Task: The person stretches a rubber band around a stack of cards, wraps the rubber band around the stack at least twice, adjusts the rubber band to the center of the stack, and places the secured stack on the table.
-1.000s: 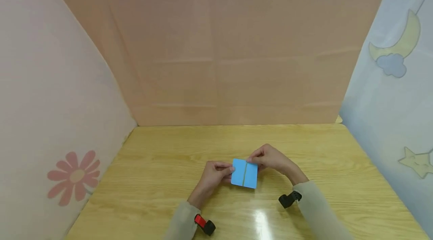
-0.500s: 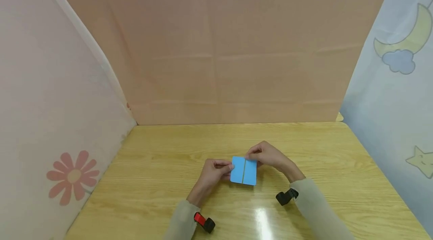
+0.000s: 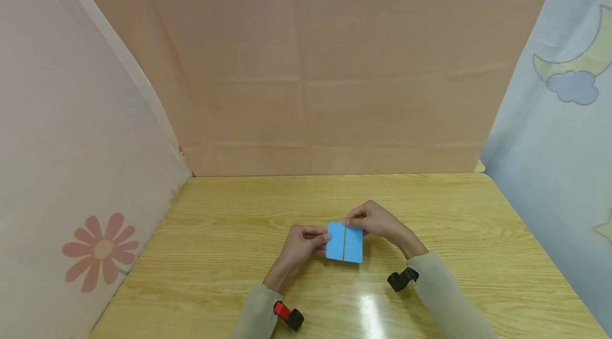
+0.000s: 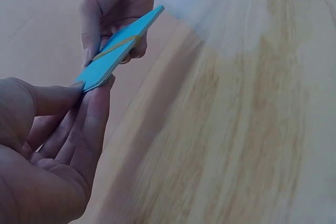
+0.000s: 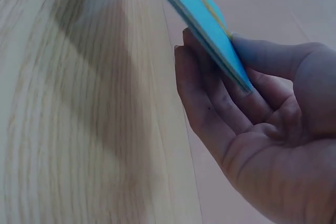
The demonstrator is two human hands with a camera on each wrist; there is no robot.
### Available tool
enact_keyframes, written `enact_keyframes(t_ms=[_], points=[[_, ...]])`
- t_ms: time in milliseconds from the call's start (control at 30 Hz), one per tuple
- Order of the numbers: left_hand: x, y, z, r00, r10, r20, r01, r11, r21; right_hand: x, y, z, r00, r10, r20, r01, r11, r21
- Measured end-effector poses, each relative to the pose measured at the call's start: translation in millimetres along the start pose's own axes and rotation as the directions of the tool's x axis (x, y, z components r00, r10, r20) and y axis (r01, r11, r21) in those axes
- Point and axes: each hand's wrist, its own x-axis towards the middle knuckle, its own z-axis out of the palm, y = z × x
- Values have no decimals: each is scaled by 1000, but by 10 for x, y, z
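Observation:
A thin stack of light blue cards [image 3: 353, 247] with rounded corners is held above the table, with a yellowish rubber band [image 3: 344, 245] running across its middle. My left hand [image 3: 297, 249] pinches the left edge between thumb and fingers. At the top edge, my right hand [image 3: 381, 222] pinches the stack, its thumb tip by the upper end of the band. The left wrist view shows the layered edge of the cards [image 4: 100, 72] and the band [image 4: 116, 48] lying flat over them. In the right wrist view, the right thumb [image 5: 273, 56] presses the face beside the band, fingers behind.
Below the hands spreads a wood-grain table [image 3: 229, 211]. A plain peach cloth [image 3: 306, 89] hangs behind it. Side cloths with a pink flower [image 3: 102, 249] and a moon with a cloud [image 3: 572, 87] flank it. Black wrist devices [image 3: 295, 320] sit at both cuffs.
My right hand has shifted slightly left along the top edge, its thumb now nearer the rubber band. The left hand keeps its hold, and the head view has turned a little.

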Motion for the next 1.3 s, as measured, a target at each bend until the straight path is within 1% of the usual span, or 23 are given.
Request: enact_keyframes(t_ms=[200,467,567,667,867,1000,1100,1300], points=[[0,12,2,1000,-1,-2,1,1000,2,0,-7,10,1000,-3,-5,3,1000,5],[-12,31,-18,1000,-1,-10,1,1000,9,-34,-1,20,1000,13,-14,-12,998,58],[-14,30,-26,1000,-4,-17,4,1000,3,-85,17,24,1000,8,-16,-7,995,95],[-12,22,-39,1000,-6,-27,5,1000,-3,-148,43,42,999,22,-30,-17,988,152],[-17,0,-86,998,-2,-57,2,1000,-3,-262,109,147,997,45,-58,-26,956,292],[-40,-7,-125,998,1,-66,-1,1000,-5,-323,126,236,997,38,-63,-15,944,330],[-52,-8,-152,998,3,-67,-4,1000,-8,-359,117,295,996,46,-76,-18,942,335],[-69,-11,-181,998,4,-63,-5,1000,-6,-414,99,368,989,67,-131,-25,953,301]])
